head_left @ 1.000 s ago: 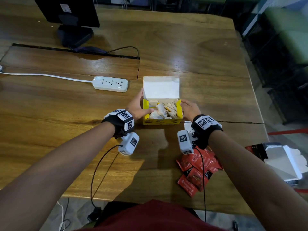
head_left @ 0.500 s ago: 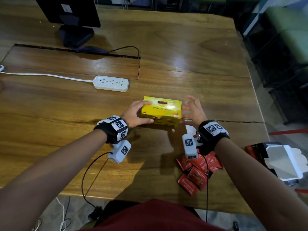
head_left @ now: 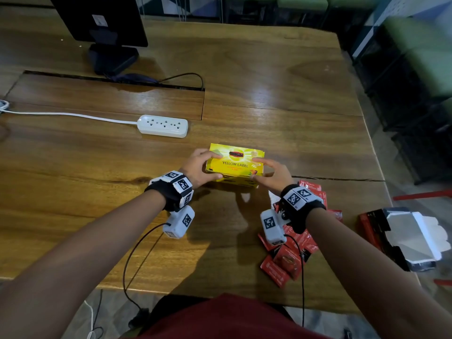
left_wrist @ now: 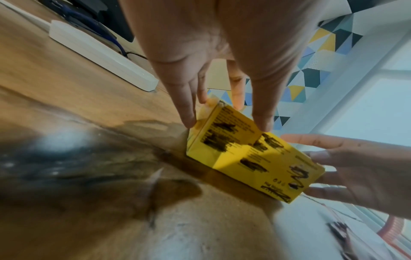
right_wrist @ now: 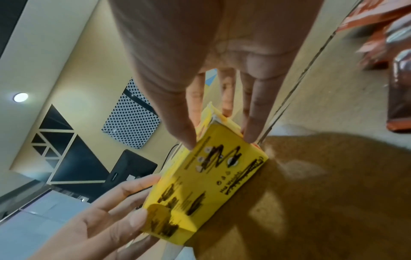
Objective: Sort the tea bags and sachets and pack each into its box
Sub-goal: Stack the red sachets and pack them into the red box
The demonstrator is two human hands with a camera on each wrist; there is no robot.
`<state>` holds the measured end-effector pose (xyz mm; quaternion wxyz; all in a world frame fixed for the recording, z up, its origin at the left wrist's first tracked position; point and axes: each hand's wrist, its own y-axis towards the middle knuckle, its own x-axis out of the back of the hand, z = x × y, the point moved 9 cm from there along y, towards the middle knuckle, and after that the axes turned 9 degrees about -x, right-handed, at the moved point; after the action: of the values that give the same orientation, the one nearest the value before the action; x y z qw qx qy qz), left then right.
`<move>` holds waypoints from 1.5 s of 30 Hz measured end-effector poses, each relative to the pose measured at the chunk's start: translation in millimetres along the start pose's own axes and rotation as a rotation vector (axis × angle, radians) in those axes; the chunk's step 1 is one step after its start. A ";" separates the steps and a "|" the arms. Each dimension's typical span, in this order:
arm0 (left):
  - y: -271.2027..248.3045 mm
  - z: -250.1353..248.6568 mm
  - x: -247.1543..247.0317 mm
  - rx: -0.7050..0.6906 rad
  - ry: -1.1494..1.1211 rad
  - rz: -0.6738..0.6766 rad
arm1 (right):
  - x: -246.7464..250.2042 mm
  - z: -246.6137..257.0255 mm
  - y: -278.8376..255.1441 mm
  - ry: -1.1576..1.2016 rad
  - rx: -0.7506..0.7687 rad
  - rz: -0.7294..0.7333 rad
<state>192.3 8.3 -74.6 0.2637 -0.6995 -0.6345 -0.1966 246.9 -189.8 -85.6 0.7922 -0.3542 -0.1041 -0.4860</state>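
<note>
The yellow tea box (head_left: 234, 165) lies with its lid closed in the middle of the wooden table (head_left: 281, 113). My left hand (head_left: 208, 167) grips its left end, fingers on the lid and thumb on the front face. My right hand (head_left: 260, 170) holds the right end the same way. The left wrist view shows the box's (left_wrist: 251, 158) scribbled front face between my left hand (left_wrist: 222, 114) and right hand (left_wrist: 355, 168). Red sachets (head_left: 288, 255) lie in a heap under my right wrist. A red and black box (head_left: 403, 238) lies open at the right.
A white power strip (head_left: 162, 126) with its cord lies behind and left of the yellow box. A monitor stand (head_left: 110, 57) sits at the back left. The table's right edge runs close to the open red box. Wrist-camera cables hang over the near edge.
The yellow box's lid, open over the tea bags a second ago, is now closed. My right hand, off the box half a second ago, now holds its right end.
</note>
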 end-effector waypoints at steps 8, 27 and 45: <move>16.2 5.4 16.6 0.084 0.206 -0.071 | -16.5 24.7 27.3 -0.146 -0.017 0.016; -13.1 -91.1 -90.4 -0.132 0.380 0.105 | 99.0 -94.4 -52.8 -0.413 -0.303 -0.281; -63.6 -88.2 -205.4 -0.075 0.546 0.519 | 67.8 -126.1 -82.4 -0.530 -0.337 -0.177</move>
<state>110.4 -203.7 -123.1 0.4385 -0.7679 -0.3346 -0.3256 189.0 -343.3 -104.9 0.6222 -0.5842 -0.2555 -0.4542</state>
